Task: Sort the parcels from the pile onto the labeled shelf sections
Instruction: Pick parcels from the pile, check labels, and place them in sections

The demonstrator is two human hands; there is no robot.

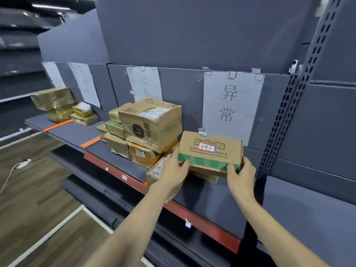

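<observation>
Parcels sit in groups along a grey shelf (119,166), and one of them, a brown carton with a green band (210,151), is held in front of the paper sign (232,105) at the right-hand section. The left hand (174,170) grasps its lower left corner with fingers (184,164) curled onto the green band, and the right hand (240,175) grips the lower right corner, thumb on the front face. This carton rests on or just above a flatter box (207,177) lying on the shelf; whether they touch cannot be told. Just left of it stands a stack of cartons (146,132) under a second sign (144,83). Farther left, well apart, is a smaller group of taped boxes (57,105). An orange divider strip (90,142) lies on the shelf between those two groups.
</observation>
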